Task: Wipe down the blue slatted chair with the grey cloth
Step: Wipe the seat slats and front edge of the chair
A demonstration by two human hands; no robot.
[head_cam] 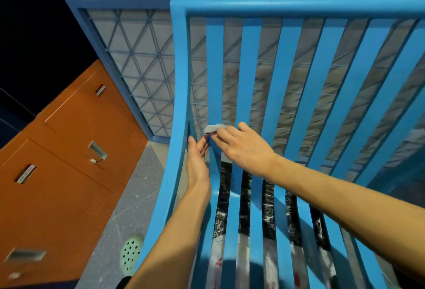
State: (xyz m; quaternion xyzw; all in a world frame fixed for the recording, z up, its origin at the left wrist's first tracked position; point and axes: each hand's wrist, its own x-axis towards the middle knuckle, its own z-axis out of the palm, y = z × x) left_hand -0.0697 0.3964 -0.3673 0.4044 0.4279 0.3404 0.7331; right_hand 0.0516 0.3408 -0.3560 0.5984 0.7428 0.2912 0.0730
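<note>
The blue slatted chair [285,86] fills the middle and right of the view, its curved back rising away from me and its seat slats near the bottom. A small grey cloth [215,128] is pressed against the leftmost back slat, low on the backrest. My right hand [243,148] pinches it between thumb and fingers. My left hand [197,162] rests flat against the chair's left side rail just below the cloth, with its fingers reaching behind the slat and its fingertips hidden there.
Orange metal lockers [69,162] stand to the left. A blue-framed wire mesh panel [138,65] stands behind the chair. Black and white plastic bags [243,208] show beneath the seat slats. A green clog [131,254] rests on the grey speckled floor.
</note>
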